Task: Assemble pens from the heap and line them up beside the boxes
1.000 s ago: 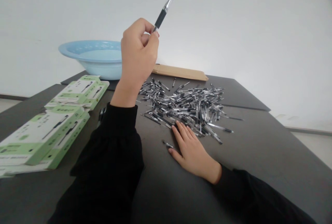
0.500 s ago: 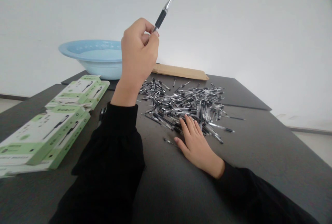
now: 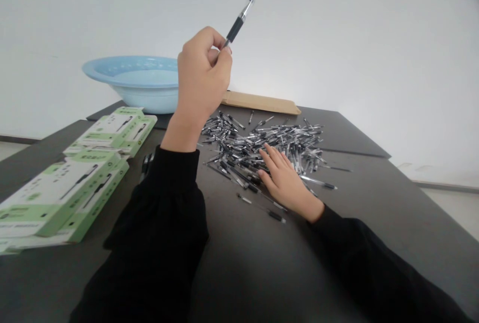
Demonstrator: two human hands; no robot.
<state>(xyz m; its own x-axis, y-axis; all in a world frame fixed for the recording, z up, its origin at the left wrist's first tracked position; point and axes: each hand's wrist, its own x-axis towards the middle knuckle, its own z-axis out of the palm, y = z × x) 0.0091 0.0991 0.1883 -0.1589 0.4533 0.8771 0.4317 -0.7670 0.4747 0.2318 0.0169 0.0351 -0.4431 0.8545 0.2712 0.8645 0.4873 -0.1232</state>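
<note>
Presently: one pen (image 3: 235,30) held aloft

Left hand (image 3: 204,71) pinches it at upper centre. Right hand (image 3: 285,179), flat and outstretched, lies over the near side of the pile of pens (image 3: 247,141), mid-frame on the table (image 3: 239,273); nothing visibly gripped. Judged light, stiff, slick plastic; the dark grip (image 3: 234,32) probably offers surest hold.

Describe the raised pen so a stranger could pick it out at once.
Start at the dark table and its pile of pens. The raised left hand holds one pen, clear-capped end up. It alone points up against the pale wall.
</note>
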